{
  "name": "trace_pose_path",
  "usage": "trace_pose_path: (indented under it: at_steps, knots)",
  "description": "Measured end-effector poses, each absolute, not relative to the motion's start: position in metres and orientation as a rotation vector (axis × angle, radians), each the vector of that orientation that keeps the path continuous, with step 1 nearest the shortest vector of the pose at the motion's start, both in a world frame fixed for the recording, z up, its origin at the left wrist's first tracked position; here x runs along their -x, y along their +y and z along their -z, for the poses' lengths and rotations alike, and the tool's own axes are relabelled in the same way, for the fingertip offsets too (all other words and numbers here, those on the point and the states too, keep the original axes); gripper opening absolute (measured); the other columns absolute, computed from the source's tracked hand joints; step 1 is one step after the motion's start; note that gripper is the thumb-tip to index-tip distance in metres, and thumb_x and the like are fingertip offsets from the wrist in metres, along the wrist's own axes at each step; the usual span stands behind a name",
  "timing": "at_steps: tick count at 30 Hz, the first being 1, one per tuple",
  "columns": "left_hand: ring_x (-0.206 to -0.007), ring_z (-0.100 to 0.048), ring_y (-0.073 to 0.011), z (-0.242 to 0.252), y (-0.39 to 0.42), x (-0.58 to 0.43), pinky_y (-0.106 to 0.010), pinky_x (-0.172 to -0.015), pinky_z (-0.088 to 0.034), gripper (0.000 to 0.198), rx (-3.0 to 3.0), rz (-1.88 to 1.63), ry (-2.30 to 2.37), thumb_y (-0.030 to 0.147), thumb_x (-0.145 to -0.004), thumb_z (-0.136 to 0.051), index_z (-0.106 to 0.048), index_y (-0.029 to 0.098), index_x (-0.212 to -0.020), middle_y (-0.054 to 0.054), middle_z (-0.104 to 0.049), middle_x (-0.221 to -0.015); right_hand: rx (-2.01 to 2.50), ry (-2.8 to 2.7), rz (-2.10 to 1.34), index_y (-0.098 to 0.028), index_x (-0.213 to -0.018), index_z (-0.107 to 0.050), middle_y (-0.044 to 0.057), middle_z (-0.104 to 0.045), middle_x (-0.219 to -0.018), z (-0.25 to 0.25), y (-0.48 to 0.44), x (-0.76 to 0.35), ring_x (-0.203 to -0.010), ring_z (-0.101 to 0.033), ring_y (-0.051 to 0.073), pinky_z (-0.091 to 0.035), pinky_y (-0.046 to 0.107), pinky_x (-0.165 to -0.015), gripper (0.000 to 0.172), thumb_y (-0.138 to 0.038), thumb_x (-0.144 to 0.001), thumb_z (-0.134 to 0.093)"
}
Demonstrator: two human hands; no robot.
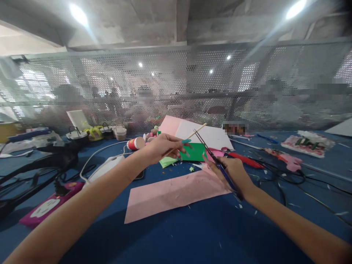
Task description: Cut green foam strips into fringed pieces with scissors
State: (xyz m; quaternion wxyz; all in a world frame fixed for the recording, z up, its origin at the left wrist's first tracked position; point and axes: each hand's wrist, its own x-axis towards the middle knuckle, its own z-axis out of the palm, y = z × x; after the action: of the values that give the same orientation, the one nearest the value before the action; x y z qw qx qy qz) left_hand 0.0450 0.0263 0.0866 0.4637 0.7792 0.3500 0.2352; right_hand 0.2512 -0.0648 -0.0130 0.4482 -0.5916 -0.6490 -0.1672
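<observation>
My left hand [167, 146] is closed around a thin wooden stick [200, 129], which points up and to the right. A long teal nail shows on this hand. My right hand [235, 172] grips a pair of dark tweezers [211, 154] with a blue body. Their slim tips meet or cross the stick near its upper end; I cannot tell whether they touch it. Below both hands a long strip of pink paper [167, 194] lies flat. Behind the fingers are a green sheet [194, 152] and a small light-green star [191, 169].
A white sheet [202, 134] leans behind the hands. To the left lie a magenta power strip [52, 207], a white cable [95, 153] and a red paper cup [132, 144]. Red-handled pliers [244, 160] and black cords [280, 187] lie right. A perforated metal screen [170, 77] borders the blue table.
</observation>
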Motion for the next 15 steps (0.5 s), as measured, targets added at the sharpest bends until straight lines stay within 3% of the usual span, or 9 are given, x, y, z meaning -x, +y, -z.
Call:
trace_pose_path:
  at_steps: [3,7,12,15]
  knots:
    - [-0.059,-0.058,-0.0105,-0.083,0.018,-0.048,-0.022,-0.057,-0.047,0.022,-2.53,-0.744,0.966,0.027,-0.081,-0.052,-0.068,0.012,-0.081,-0.006,-0.066,-0.071,1.57,-1.61,0.445,-0.018,-0.046,-0.048,0.002,-0.05,-0.041,0.017,-0.062,-0.25,-0.04,-0.048,0.013,-0.031,0.024,-0.045,0.05,-0.055,-0.08,-0.045]
    - [-0.082,-0.061,-0.0184,-0.076,0.011,-0.048,-0.029,-0.071,-0.046,0.022,-3.184,-0.841,1.055,0.018,-0.084,-0.044,-0.065,0.013,-0.087,-0.01,-0.066,-0.084,1.648,-1.649,0.422,-0.02,-0.044,-0.044,0.003,-0.051,-0.041,0.017,-0.065,-0.248,-0.042,-0.051,0.014,-0.031,0.024,-0.046,0.051,-0.052,-0.082,-0.042]
    - [-0.082,-0.062,-0.0195,-0.069,0.015,-0.049,-0.031,-0.072,-0.045,0.029,-3.33,-0.65,1.139,0.003,-0.078,-0.041,-0.06,0.013,-0.097,-0.009,-0.064,-0.084,1.649,-1.663,0.346,-0.019,-0.046,-0.049,0.004,-0.054,-0.043,0.014,-0.068,-0.248,-0.043,-0.053,0.014,-0.032,0.024,-0.046,0.048,-0.05,-0.082,-0.045]
    - [-0.076,-0.062,-0.0178,-0.07,0.019,-0.052,-0.03,-0.07,-0.046,0.024,-3.157,-0.7,1.024,0.002,-0.076,-0.043,-0.063,0.011,-0.084,-0.008,-0.064,-0.076,1.644,-1.698,0.33,-0.019,-0.047,-0.051,0.003,-0.055,-0.044,0.016,-0.065,-0.252,-0.042,-0.051,0.013,-0.031,0.023,-0.046,0.047,-0.049,-0.081,-0.047]
